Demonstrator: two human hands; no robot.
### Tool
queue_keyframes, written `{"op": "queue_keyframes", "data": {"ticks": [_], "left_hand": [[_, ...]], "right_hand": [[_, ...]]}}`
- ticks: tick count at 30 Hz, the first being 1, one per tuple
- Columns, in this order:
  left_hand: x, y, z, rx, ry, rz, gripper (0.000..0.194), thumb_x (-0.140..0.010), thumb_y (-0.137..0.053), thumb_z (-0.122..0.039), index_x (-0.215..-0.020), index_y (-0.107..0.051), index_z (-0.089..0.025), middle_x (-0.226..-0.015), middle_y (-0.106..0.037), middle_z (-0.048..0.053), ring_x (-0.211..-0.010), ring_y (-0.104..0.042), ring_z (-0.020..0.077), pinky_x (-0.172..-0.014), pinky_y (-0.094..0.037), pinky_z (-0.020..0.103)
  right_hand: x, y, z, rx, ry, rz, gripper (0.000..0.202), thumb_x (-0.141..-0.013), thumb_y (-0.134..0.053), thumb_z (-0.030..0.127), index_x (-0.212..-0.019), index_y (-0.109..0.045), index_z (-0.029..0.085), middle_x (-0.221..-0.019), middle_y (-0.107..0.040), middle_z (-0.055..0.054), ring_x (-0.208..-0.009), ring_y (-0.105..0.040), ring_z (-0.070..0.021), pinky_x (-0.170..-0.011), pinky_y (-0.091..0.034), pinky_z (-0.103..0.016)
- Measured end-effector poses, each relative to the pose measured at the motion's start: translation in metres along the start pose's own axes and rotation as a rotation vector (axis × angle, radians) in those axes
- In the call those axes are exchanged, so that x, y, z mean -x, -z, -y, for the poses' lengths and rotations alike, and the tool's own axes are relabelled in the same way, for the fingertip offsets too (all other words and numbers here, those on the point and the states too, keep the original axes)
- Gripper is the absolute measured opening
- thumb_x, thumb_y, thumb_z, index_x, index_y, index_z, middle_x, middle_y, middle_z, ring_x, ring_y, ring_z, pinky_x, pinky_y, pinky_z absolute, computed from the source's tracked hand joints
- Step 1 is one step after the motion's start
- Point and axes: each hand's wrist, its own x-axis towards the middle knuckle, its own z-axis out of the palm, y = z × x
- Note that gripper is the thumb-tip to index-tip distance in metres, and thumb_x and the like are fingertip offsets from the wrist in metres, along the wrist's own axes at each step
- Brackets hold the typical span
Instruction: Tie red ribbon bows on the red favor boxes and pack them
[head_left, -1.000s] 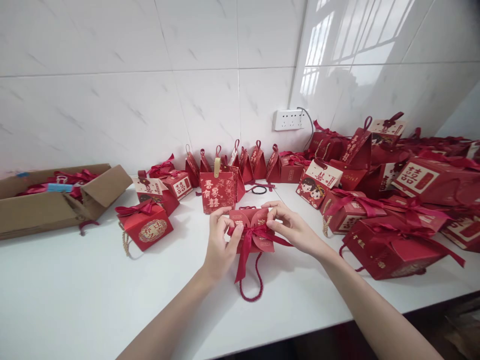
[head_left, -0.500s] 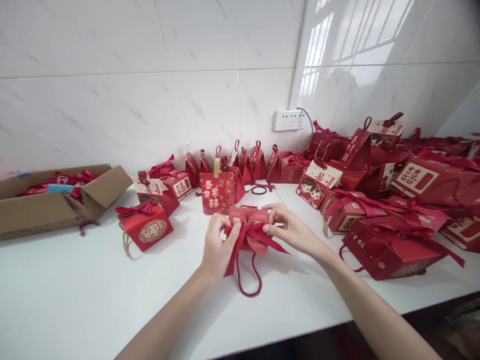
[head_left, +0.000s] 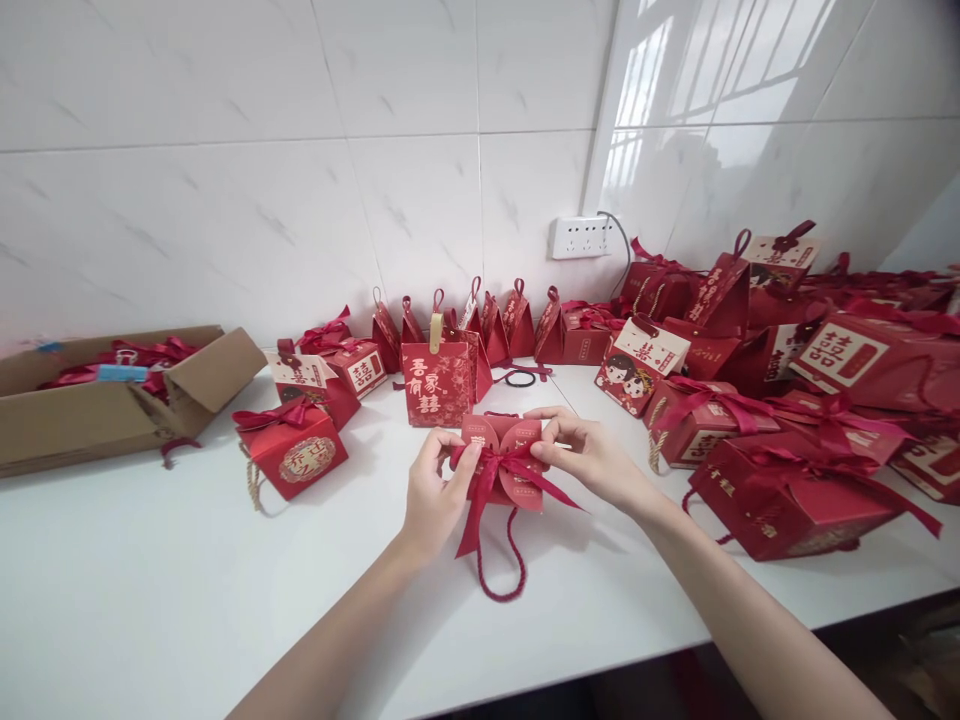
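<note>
Between my hands, on the white table, is a small red gift box (head_left: 520, 488) with overlapping rounded top flaps and gold print. A dark red ribbon (head_left: 477, 512) is tied in a bow across its top, its tails hanging over the front and right. My left hand (head_left: 439, 490) pinches the left loop of the bow. On the other side, my right hand (head_left: 581, 452) pinches the right loop between thumb and fingers. A twisted red cord handle (head_left: 501, 596) lies in a loop on the near side of the box.
An open cardboard box (head_left: 71, 425) with ribbons stands at the left. Closer in sits a red box with a gold emblem (head_left: 309, 455). Triangular red boxes (head_left: 438, 385) line the wall below a power strip (head_left: 581, 238). Red gift boxes (head_left: 810, 490) pile up at the right.
The box top now faces slightly more toward me, and both hands keep their pinch on the bow loops. The view has shifted slightly.
</note>
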Motion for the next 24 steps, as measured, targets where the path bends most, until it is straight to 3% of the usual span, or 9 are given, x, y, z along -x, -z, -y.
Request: {"op": "queue_keyframes", "data": {"ticks": [4,9,16,24], "left_hand": [[0.001,-0.003,0.002,0.063,0.018,-0.041,0.014,-0.086,-0.052,-0.034,-0.088,-0.048,-0.021,-0.082,-0.054,0.001,-0.075,-0.055,0.013,-0.068,-0.045,0.024],[0.005,-0.006,0.004,-0.005,-0.063,-0.077,0.009,-0.089,-0.046,-0.03,-0.09,-0.046,-0.021,-0.082,-0.054,0.001,-0.076,-0.056,0.0132,-0.068,-0.045,0.024],[0.006,-0.007,0.004,-0.065,-0.139,-0.123,0.008,-0.091,-0.041,-0.028,-0.086,-0.044,-0.021,-0.079,-0.052,0.001,-0.07,-0.054,0.0127,-0.064,-0.045,0.024],[0.005,-0.011,0.005,-0.026,-0.043,-0.141,0.009,-0.089,-0.045,-0.029,-0.085,-0.043,-0.022,-0.078,-0.052,0.001,-0.069,-0.055,0.013,-0.062,-0.045,0.024]], "right_hand": [[-0.001,0.003,0.0,-0.092,-0.033,0.046,0.036,-0.074,-0.065,0.048,-0.058,-0.054,0.018,-0.111,-0.057,-0.009,-0.104,-0.056,-0.0239,-0.089,-0.043,-0.038],[-0.002,0.003,-0.004,-0.173,-0.05,0.078,0.039,-0.074,-0.065,0.052,-0.06,-0.053,0.017,-0.114,-0.055,-0.009,-0.093,-0.058,-0.0208,-0.083,-0.045,-0.035],[-0.005,0.007,-0.007,-0.109,0.0,0.121,0.035,-0.075,-0.066,0.049,-0.061,-0.059,0.018,-0.115,-0.058,-0.009,-0.101,-0.056,-0.023,-0.088,-0.042,-0.037],[-0.009,0.01,-0.01,-0.085,-0.001,0.113,0.037,-0.077,-0.062,0.05,-0.06,-0.056,0.018,-0.116,-0.057,-0.008,-0.086,-0.058,-0.0184,-0.082,-0.045,-0.036]]}}
